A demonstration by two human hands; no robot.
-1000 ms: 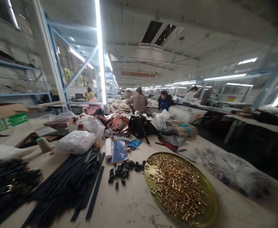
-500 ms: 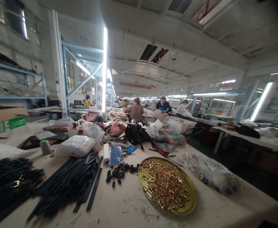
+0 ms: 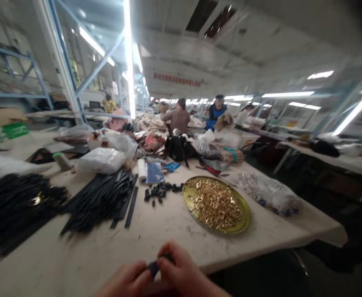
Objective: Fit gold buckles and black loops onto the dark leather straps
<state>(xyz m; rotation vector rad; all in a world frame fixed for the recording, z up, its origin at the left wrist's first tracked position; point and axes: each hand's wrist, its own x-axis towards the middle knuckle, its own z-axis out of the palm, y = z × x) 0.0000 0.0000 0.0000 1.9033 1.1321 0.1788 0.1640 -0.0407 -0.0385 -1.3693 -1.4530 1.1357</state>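
Both hands are at the bottom of the head view, over the near table edge, blurred by motion. My left hand [image 3: 130, 279] pinches one end of a short dark piece that looks like a black strip [image 3: 153, 268]. Its other end is between the closed fingers of my right hand [image 3: 181, 268], which cover part of it. Farther back lie a pile of flat black strips [image 3: 102, 200] and one separate black strip [image 3: 131, 207]. Small black pieces [image 3: 160, 190] are scattered beside a round yellow tray [image 3: 246, 214] heaped with gold metal fittings [image 3: 216, 202].
At left is a heap of black strips with gold hardware [image 3: 13, 206]. Plastic bags [image 3: 102, 160], a thread cone [image 3: 62, 161], a blue booklet [image 3: 154, 172] and a black bag [image 3: 181, 148] stand farther back. A filled clear bag [image 3: 269, 192] lies right. Several people work beyond.
The view has tilted downward, so the table things sit higher in the picture. Both my hands have come into view, holding the dark strip. A person in a blue apron stands more upright.
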